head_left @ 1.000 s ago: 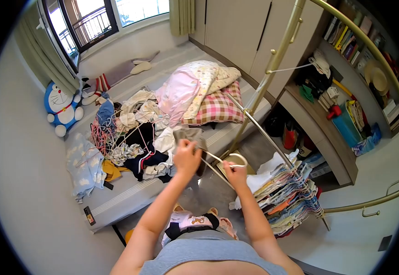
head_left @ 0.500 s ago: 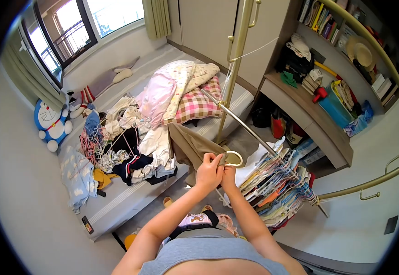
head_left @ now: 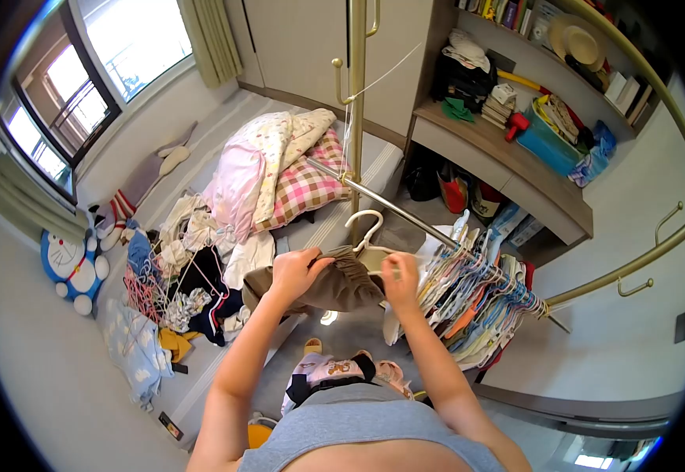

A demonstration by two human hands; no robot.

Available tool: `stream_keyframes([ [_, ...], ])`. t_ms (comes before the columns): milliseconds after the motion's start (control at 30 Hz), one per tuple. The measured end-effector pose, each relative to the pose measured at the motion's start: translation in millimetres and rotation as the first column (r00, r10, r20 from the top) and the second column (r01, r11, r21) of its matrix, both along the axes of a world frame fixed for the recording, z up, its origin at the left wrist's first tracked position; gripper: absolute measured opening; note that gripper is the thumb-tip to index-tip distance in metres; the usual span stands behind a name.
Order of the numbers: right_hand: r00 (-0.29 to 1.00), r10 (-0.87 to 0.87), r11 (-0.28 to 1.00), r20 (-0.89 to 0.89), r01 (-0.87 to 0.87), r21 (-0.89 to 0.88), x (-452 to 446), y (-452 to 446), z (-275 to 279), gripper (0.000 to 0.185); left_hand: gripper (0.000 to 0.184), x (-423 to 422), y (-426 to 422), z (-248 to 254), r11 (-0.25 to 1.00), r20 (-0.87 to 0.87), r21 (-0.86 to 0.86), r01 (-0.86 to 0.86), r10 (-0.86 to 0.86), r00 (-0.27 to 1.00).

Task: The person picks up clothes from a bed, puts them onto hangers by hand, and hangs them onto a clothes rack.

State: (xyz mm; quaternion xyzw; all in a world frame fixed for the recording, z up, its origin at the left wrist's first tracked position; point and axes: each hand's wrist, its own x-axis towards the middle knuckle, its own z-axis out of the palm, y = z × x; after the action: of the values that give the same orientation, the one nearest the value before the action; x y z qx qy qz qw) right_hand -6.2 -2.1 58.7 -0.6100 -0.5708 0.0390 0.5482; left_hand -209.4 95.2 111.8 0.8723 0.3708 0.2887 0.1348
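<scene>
Brown trousers (head_left: 334, 285) with a gathered waistband hang bunched in front of me. My left hand (head_left: 295, 274) is closed on the cloth at the waistband's left side. A white clothes hanger (head_left: 369, 226) rises behind the waistband, its hook pointing up. My right hand (head_left: 400, 280) has its fingers pinched at the hanger's right end, beside the waistband; the exact grip is slightly blurred. Part of the hanger is hidden by the trousers.
To the right, many clothes on hangers (head_left: 468, 299) crowd a metal rail (head_left: 413, 212). On the bed lie heaped clothes (head_left: 193, 267), a checked pillow (head_left: 311, 185) and a blue plush toy (head_left: 75, 263). A desk (head_left: 507, 169) stands behind the rail.
My hands were together at the hanger's hook and have moved apart. The left went left along the waistband, and the hook now points up. The view has turned right.
</scene>
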Motion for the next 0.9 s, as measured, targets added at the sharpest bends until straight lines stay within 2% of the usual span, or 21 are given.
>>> stream_keyframes([
  [33, 0.996, 0.023, 0.997, 0.089, -0.016, -0.073, -4.8, 2.5, -4.5, 0.021, 0.036, -0.2, 3.2, -0.3, 1.000, 0.017, -0.017, -0.001, 0.001, 1.000],
  [67, 0.968, 0.000, 1.000, 0.252, 0.003, -0.010, -17.7, 8.1, -10.5, 0.026, 0.036, -0.9, 6.4, -0.6, 0.999, 0.034, -0.036, -0.002, 0.003, 0.999],
  [167, 0.949, 0.200, 0.979, 0.243, -0.182, -0.091, -50.1, 17.8, -23.0, 0.029, 0.034, -5.8, 20.8, -4.9, 0.999, 0.108, -0.043, -0.009, 0.014, 0.994],
  [233, 0.949, 0.315, 0.933, 0.015, -0.306, -0.187, -68.7, 20.2, -32.4, 0.030, 0.033, -15.6, 34.6, -7.6, 0.998, 0.144, -0.052, -0.037, 0.044, 0.989],
  [267, 0.947, 0.308, 0.924, -0.093, -0.321, -0.208, -76.5, 20.0, -40.6, 0.029, 0.032, -24.6, 45.2, -7.7, 0.996, 0.151, -0.064, -0.060, 0.069, 0.986],
  [367, 0.870, 0.420, 0.819, 0.258, -0.241, -0.521, -62.0, 17.3, -52.7, 0.028, 0.032, -56.2, 79.6, -12.5, 0.982, 0.245, -0.170, -0.086, 0.126, 0.961],
  [433, 0.859, 0.340, 0.858, 0.383, -0.117, -0.499, -44.3, 20.4, -72.0, 0.027, 0.033, -80.9, 99.9, -18.9, 0.978, 0.304, -0.209, -0.024, 0.088, 0.949],
  [500, 0.844, 0.232, 0.875, 0.484, 0.036, -0.483, -27.1, 22.4, -67.8, 0.025, 0.033, -104.7, 111.8, -33.8, 0.990, 0.212, -0.143, 0.017, 0.014, 0.977],
  [600, 0.793, 0.160, 0.885, 0.587, 0.148, -0.441, 1.8, 22.3, -72.2, 0.024, 0.034, -131.7, 117.3, -27.1, 0.988, 0.127, -0.150, 0.043, -0.023, 0.992],
  [700, 0.808, 0.097, 0.913, 0.581, 0.161, -0.376, 8.2, 18.3, -55.8, 0.020, 0.035, -151.4, 131.4, -35.6, 0.996, -0.048, -0.070, 0.049, -0.052, 0.997],
  [733, 0.820, 0.135, 0.875, 0.557, 0.165, -0.455, 5.1, 17.3, -49.4, 0.020, 0.035, -152.4, 136.5, -38.2, 0.994, -0.084, 0.026, 0.104, -0.101, 0.991],
  [833, 0.858, 0.177, 0.895, 0.483, 0.064, -0.442, -16.6, 26.8, -41.8, 0.019, 0.035, -137.2, 141.5, -42.3, 0.954, -0.141, 0.220, 0.205, -0.177, 0.974],
  [900, 0.886, 0.241, 0.935, 0.397, -0.102, -0.339, -38.4, 35.4, -26.7, 0.024, 0.032, -127.5, 143.2, -48.3, 0.957, -0.094, 0.216, 0.193, -0.177, 0.980],
])
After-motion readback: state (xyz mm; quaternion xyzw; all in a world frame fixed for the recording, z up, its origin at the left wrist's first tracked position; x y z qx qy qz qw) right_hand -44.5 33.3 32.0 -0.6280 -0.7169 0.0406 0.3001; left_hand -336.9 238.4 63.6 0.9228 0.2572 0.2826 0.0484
